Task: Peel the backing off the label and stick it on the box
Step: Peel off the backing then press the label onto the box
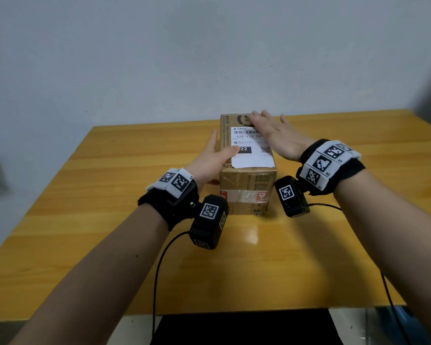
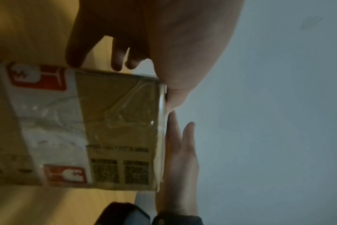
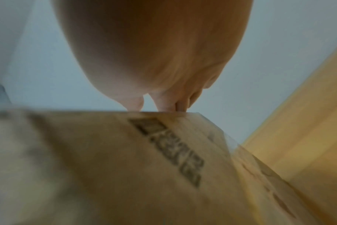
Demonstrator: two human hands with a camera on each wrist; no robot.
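Observation:
A taped brown cardboard box (image 1: 248, 188) stands in the middle of the yellow wooden table (image 1: 105, 195). A white shipping label (image 1: 253, 155) with a barcode lies flat on its top face. My left hand (image 1: 215, 155) braces the box's left side with straight fingers, and its thumb presses the label's left edge. My right hand (image 1: 275, 133) lies flat, fingers straight, over the label's far right part. The left wrist view shows the box's (image 2: 115, 129) near end, my left hand (image 2: 175, 64) and my right hand (image 2: 181, 152) along its top. In the right wrist view my right hand (image 3: 154, 53) presses the box (image 3: 125, 167). No backing sheet shows.
A plain pale wall rises behind the table's far edge. Black cables (image 1: 159, 265) run from both wrist cameras over the table's near edge. Bare tabletop lies left, right and in front of the box. Blurred dark shapes sit at the far left and upper right edges.

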